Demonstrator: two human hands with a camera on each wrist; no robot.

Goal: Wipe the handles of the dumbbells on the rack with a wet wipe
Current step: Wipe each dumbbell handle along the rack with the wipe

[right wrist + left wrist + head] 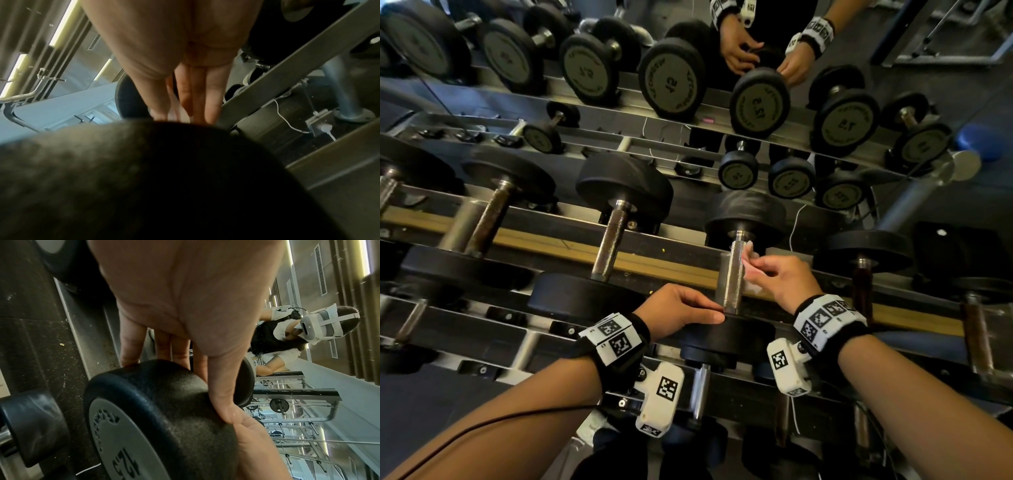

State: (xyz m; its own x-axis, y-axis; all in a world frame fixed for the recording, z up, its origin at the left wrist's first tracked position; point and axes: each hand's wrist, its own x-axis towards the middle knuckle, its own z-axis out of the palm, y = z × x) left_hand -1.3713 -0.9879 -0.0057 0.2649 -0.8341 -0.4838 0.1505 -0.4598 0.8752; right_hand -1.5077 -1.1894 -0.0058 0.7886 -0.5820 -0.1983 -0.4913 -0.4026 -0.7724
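Observation:
A dumbbell with a knurled chrome handle [731, 274] lies on the rack, its near black head [736, 337] marked 12.5 [156, 410]. My left hand [705, 310] grips that near head, thumb [222, 402] across the rim and fingers curled over its far edge. My right hand [755, 270] pinches a white wet wipe [751, 262] against the right side of the handle, near the far head [746, 214]. In the right wrist view my right hand's fingers [197, 100] point down behind the blurred dark head [144, 178], which hides the wipe.
Neighbouring dumbbells lie on the same tier to the left [613, 240] and to the right [863, 274]. A mirror behind reflects a row of dumbbells [671, 82] and my hands. A lower tier [702, 387] runs under my wrists. A white cable [287, 120] hangs by the rack rail.

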